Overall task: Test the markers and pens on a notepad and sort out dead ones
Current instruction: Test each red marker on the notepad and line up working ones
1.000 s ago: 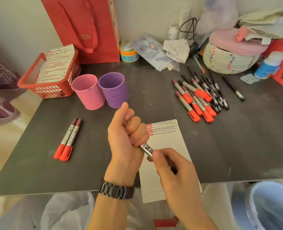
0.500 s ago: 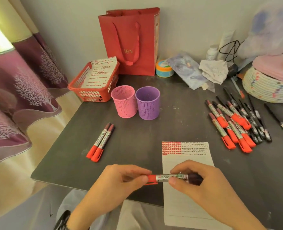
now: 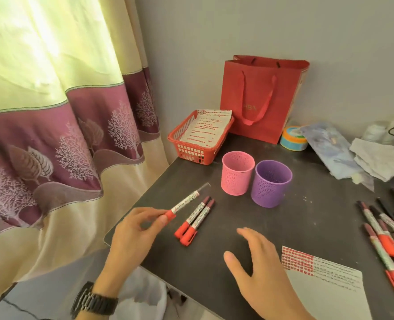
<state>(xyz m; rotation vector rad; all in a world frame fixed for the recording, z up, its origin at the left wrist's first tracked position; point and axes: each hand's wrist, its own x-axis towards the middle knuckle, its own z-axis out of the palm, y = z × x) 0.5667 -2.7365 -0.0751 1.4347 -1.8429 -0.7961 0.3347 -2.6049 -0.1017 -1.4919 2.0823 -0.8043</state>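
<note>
Two markers [image 3: 194, 220] parked by the table's [image 3: 307, 215] left edge. Left hand [image 3: 133, 236] pinches a third marker [image 3: 186, 202]; right hand [image 3: 260, 269] has let go now, fingers loose.

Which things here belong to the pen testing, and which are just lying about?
For the job: marker held by left hand, two markers set aside, marker pile, notepad; perhaps pink cup, purple cup.
Lying about: red bag, red basket, round tub, crumpled tissue.
</note>
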